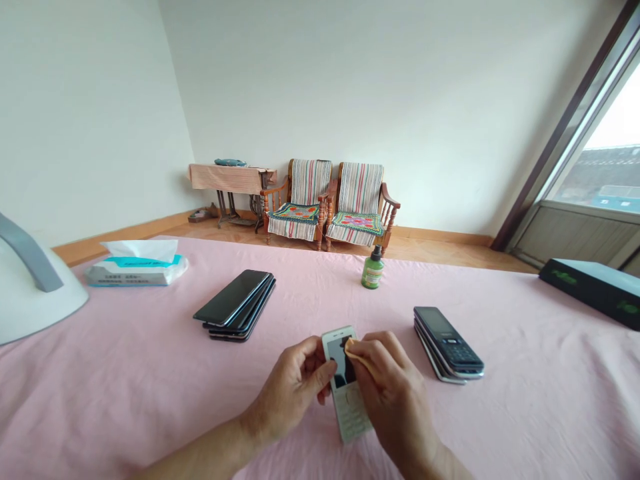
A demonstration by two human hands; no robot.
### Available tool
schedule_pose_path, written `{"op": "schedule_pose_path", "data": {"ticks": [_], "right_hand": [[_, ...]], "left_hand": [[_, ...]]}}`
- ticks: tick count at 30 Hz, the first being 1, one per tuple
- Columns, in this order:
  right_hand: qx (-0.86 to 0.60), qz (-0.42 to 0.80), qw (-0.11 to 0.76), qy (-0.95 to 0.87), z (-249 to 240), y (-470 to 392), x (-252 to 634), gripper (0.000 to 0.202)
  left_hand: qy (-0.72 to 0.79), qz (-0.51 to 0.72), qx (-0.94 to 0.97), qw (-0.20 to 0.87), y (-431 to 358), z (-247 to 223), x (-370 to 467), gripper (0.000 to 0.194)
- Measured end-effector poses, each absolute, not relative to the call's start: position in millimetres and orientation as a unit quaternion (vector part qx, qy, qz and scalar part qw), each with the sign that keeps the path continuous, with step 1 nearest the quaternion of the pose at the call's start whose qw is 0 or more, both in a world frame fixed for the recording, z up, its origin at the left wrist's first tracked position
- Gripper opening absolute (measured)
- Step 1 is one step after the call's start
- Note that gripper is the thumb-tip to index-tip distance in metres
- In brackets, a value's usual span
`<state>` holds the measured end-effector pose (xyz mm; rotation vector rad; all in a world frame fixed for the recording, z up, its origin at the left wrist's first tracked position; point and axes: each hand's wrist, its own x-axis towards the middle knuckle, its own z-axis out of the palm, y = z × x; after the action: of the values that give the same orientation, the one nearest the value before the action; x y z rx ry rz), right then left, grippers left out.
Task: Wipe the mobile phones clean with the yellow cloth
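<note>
Head view: the left hand (297, 379) grasped a white keypad phone (353, 412) by its left long edge, with the thumb laid over the edge of the screen (342, 375) and the other fingers behind the body. The right hand (397, 387) pinched a folded yellow cloth (356, 349) between thumb and fingers, set against the upper right part of the screen. The phone was located between the two hands, screen and keypad facing up, top end pointing away from the person; whether its lower end touched the pink tablecloth (310, 293) could not be determined. To the right of the grip, near the right hand, lay a stack of keypad phones (445, 340), the uppermost dark. To the left and farther out lay a fanned stack of smartphones (235, 300), dark screen upward on the top unit. A white housing with a grey handle (33, 257) was positioned at far left. Beyond the grip, slightly right, a green bottle (372, 273) with a dark cap stood upright. A tissue packet (135, 270) lay beyond the grip at left, and a black box (593, 290) at far right. Past the tablecloth, two wooden armchairs (327, 207) with striped covers and a cloth-draped side table (227, 179) stood by the wall (325, 87).
</note>
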<state>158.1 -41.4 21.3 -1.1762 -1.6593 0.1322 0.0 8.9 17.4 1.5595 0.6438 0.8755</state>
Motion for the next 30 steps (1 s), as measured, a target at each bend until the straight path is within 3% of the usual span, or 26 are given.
{"op": "schedule_pose_path", "data": {"ticks": [8,30], "right_hand": [[-0.468,0.068,0.474,-0.742,18.5,-43.2,150.6,0.025],[-0.470,0.061,0.497,-0.727,21.3,-38.4,149.8,0.021]], "left_hand": [[0.274,0.373,0.673,0.577,11.3,12.7,-2.2,0.032],[0.270,0.373,0.690,0.559,9.6,13.0,-2.1,0.031]]}}
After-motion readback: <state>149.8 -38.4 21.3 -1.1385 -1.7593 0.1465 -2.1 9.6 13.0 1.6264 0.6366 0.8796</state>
